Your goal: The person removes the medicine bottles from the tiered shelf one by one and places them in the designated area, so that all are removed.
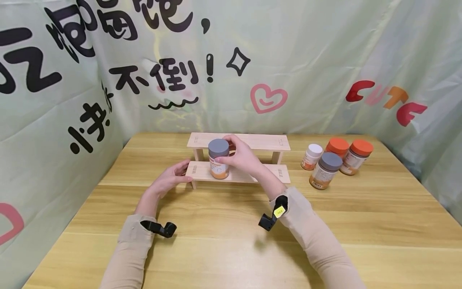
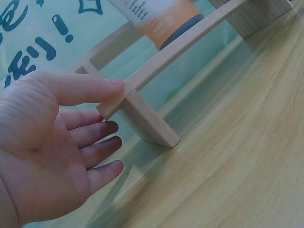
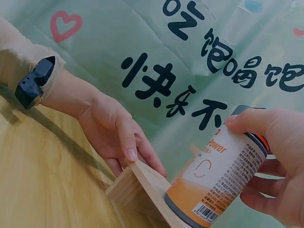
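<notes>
My right hand (image 1: 242,155) grips a supplement bottle (image 1: 219,170) with a grey lid and a white-and-orange label. The bottle is upright at the left part of the front step of a two-tier wooden shelf (image 1: 240,175). In the right wrist view, the thumb lies across the bottle (image 3: 213,173) near its top, with the fingers behind. My left hand (image 1: 170,176) is at the left end of that front step. In the left wrist view, the thumb of my left hand (image 2: 52,137) presses the board's end (image 2: 142,80), the index finger is behind it, and the other fingers are loosely bent.
On the right of the table (image 1: 216,249) stand a small white-lidded bottle (image 1: 311,157), another grey-lidded bottle (image 1: 325,170) and two orange-lidded bottles (image 1: 356,157), close together. The shelf's higher back step (image 1: 252,140) is near a printed curtain (image 1: 310,60).
</notes>
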`<state>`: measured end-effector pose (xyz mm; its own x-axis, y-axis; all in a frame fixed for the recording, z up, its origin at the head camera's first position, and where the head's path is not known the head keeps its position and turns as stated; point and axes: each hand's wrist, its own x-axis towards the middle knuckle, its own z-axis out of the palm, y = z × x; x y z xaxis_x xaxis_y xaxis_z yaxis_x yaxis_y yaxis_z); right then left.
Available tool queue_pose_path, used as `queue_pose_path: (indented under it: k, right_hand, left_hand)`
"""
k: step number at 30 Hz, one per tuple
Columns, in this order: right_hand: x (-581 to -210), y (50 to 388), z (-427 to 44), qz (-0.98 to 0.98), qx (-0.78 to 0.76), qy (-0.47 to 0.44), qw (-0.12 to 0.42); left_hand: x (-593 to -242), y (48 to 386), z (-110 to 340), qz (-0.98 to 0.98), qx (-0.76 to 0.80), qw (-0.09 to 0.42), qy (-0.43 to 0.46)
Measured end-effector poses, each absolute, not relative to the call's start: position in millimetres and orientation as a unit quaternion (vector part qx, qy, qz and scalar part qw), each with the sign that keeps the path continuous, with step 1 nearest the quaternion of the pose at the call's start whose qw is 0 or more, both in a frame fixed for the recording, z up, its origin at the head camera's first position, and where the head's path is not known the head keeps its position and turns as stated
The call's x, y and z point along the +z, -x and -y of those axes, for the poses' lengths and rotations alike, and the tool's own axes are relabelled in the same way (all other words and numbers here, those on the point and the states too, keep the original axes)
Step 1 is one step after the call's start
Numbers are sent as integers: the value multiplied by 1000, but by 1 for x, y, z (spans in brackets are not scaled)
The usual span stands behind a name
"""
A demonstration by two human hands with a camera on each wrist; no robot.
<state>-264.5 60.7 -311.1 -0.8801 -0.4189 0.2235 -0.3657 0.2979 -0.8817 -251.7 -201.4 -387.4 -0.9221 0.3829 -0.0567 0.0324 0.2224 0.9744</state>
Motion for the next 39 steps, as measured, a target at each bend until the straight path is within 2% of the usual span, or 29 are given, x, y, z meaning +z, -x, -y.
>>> queue_pose_path:
  k: [15, 39]
  right_hand:
    - [-316, 261, -82, -788, -567, 239, 18]
    - [-296, 248, -140, -803, -560, 206, -4]
  left_hand:
    - [-386, 250, 200, -758, 620, 141, -145]
    - [-388, 252, 203, -766, 609, 145, -144]
